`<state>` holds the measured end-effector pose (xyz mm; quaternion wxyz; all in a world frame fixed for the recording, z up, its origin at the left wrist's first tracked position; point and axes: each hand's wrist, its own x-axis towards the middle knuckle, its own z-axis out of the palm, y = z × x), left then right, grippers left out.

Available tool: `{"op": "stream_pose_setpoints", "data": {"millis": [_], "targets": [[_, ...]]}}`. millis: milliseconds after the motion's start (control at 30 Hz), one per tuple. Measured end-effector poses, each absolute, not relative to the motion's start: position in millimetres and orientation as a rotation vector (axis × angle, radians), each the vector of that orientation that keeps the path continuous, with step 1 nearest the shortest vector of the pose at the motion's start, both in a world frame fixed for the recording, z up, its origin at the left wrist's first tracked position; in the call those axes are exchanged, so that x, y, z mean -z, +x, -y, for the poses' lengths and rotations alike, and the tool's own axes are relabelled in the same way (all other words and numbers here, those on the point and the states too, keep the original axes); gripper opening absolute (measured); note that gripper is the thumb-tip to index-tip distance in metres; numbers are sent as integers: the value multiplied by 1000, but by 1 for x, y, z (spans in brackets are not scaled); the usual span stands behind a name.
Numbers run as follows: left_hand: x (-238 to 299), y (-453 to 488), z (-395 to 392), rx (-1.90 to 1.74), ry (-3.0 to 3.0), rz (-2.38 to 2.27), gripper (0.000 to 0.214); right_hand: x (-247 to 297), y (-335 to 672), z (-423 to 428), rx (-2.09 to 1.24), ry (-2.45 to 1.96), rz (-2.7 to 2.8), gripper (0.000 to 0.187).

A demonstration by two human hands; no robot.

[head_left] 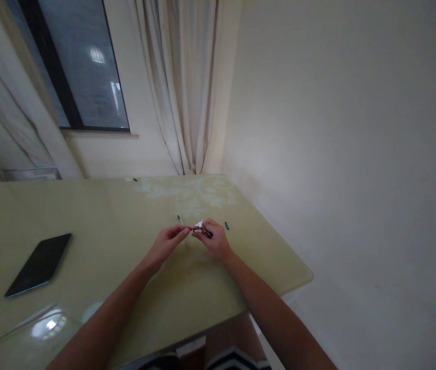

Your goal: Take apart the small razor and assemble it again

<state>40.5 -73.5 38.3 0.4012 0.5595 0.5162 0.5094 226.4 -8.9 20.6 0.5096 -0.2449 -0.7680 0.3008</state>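
My left hand (167, 243) is closed in a pinch, thumb against fingers, at the near end of a small thin thing that I cannot make out. My right hand (215, 240) is wrapped round a small dark object with a shiny silver-white part (199, 224). Its kind is too small to tell. The fingertips of both hands nearly meet above the table. Just behind them lies a thin pale stick with a dark end (178, 217), partly hidden by the hands. To the right of my right hand is a short dark green piece (226, 225), lying apart from it.
A dark flat tablet-like slab (39, 264) lies on the pale green table (110, 221) at the left. White cables (13, 327) run across the near left corner. A tiny dark piece (135, 180) is at the far edge. A wall (337, 154) borders the table's right side.
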Motion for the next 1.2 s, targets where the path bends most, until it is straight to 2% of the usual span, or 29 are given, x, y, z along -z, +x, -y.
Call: {"op": "stream_pose_setpoints", "data": {"millis": [200,333,667,833,1200], "targets": [[-38,41,76,-1165,1383,-1213,49,-10,232,7,-460,-548,2034,34],[-34,39,76,-1134,1367,-1186,48,-10,235,6,-399,-531,2125,30],[-28,35,75,-1315,1216,-1086,57,-35,238,22,-767,-554,2000,41],[-26,33,74,-1351,1223,-1046,56,-31,237,22,-974,-559,2101,39],[-29,36,76,-1332,1272,-1033,52,-29,232,25,-925,-522,2209,30]]}}
